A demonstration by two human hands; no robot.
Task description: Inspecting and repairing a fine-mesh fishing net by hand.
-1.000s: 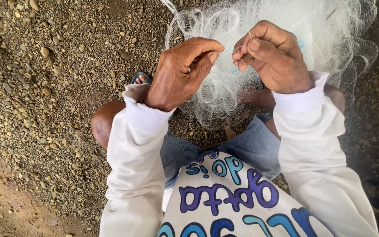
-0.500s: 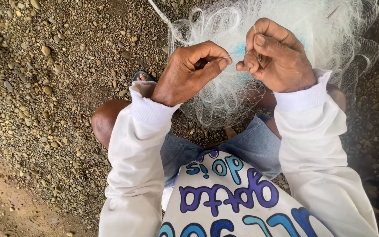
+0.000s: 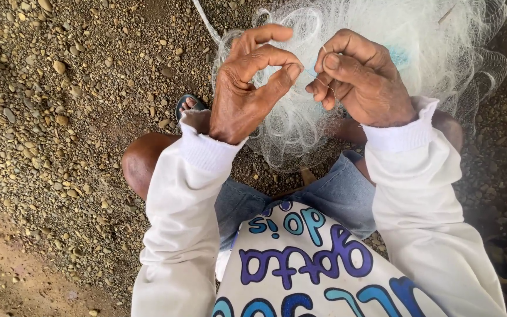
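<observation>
A heap of fine white fishing net [image 3: 441, 41] lies on the gravel in front of my knees. My left hand [image 3: 247, 88] is raised over it, thumb and forefinger pinched on a thin strand of the net. My right hand [image 3: 362, 76] is close beside it, fingers curled and pinching the same thin thread. A short taut length of thread runs between the two hands. Both arms wear white long sleeves.
Gravel and small stones [image 3: 60, 105] cover the ground, with bare sandy earth [image 3: 7, 276] at the lower left. My foot in a dark sandal [image 3: 190, 105] shows by the left wrist. A white cord [image 3: 205, 20] leads from the net toward the top edge.
Both hands have shifted slightly up over the net. My left fingers have opened from a closed curl into a ring-shaped pinch, with the thread now stretched between the hands.
</observation>
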